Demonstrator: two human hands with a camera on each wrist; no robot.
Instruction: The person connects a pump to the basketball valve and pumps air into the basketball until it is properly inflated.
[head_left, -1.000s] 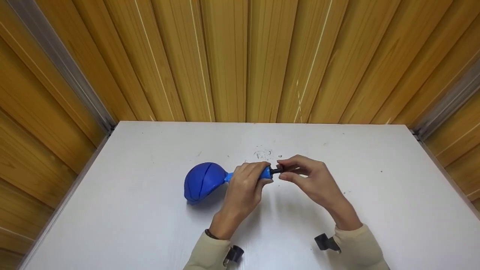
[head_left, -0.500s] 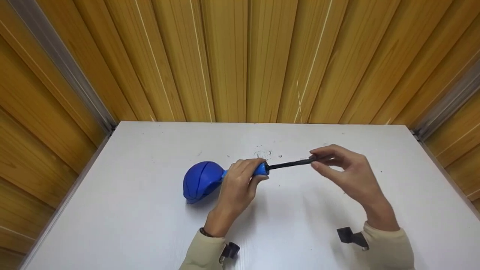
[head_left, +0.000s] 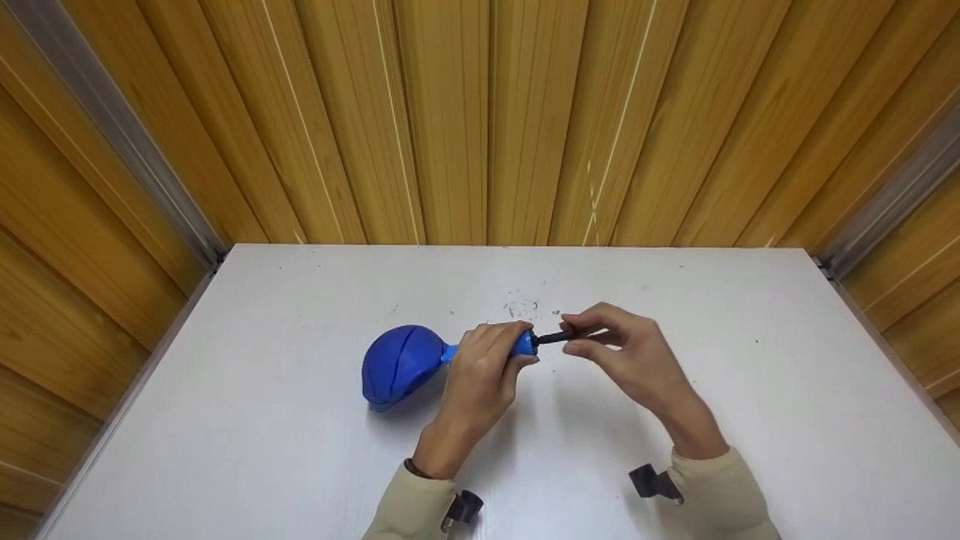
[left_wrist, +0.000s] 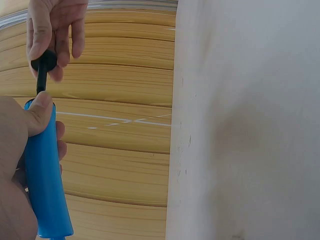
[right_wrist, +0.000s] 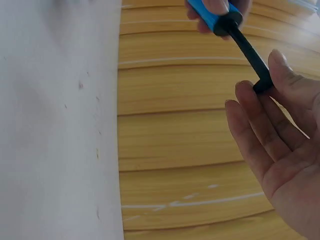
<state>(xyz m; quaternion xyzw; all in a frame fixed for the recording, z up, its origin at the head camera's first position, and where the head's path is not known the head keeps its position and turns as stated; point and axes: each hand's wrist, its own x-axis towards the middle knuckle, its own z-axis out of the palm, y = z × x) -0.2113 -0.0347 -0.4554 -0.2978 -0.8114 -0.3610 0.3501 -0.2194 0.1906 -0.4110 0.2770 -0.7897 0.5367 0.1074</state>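
A blue hand pump (left_wrist: 47, 175) has a black plunger rod (right_wrist: 248, 52) partly drawn out of its barrel. My left hand (head_left: 480, 367) grips the barrel with the fingers wrapped round it. The right hand (head_left: 626, 356) pinches the black handle (left_wrist: 45, 61) at the rod's outer end between thumb and fingertips. At the pump's other end is a blue ball (head_left: 401, 365) with dark seam lines. It is partly caved in, and its lower right side is sunken. Where pump and ball meet, a light blue piece shows; a needle there is not visible.
The white table (head_left: 262, 420) carries dark scuff marks (head_left: 521, 307) behind the hands. A wood-patterned panel wall (head_left: 450, 120) rises at its back edge. Black wrist cameras (head_left: 466, 508) stick out from both sleeves.
The right hand pulled the plunger rod far out to the right, then pushed it most of the way back in. My left hand and the ball have hardly moved.
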